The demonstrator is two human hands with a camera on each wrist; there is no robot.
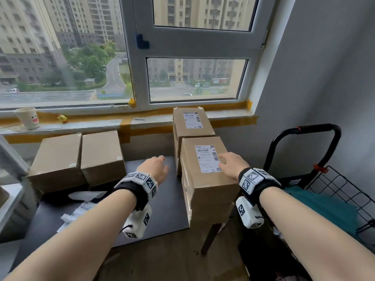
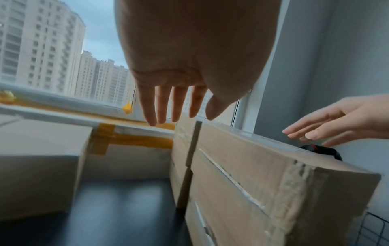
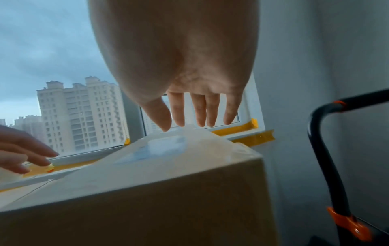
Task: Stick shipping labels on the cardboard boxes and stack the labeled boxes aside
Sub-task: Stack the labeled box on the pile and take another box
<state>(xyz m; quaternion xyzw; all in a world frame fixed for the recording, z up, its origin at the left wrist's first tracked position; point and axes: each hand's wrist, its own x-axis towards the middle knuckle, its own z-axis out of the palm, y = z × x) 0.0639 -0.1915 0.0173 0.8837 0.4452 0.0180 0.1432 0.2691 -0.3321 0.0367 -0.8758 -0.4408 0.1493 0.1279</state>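
Landmark: the near labelled box (image 1: 207,179), standing at the right edge of the dark table (image 1: 162,216).

Nearest me, left of that box: loose label sheets (image 1: 81,209) on the table, part hidden under my left forearm.

At the box: my right hand (image 1: 232,165) hovers over its top by the shipping label (image 1: 208,158), fingers straight and spread, holding nothing; the right wrist view shows a gap between fingertips and cardboard. My left hand (image 1: 155,168) hangs just left of the box, fingers straight, empty, not touching its side.

Directly behind the box: a second labelled box (image 1: 191,123), touching it, against the windowsill (image 1: 81,124).

Far left of the box: two unlabelled boxes (image 1: 81,157), side by side.

Right of the box: a black cart (image 1: 304,142).

Risks, as I judge them: the near box looks to overhang the table's front corner, so a careless nudge could tip it toward the floor or cart. My left forearm could drag the label sheets.
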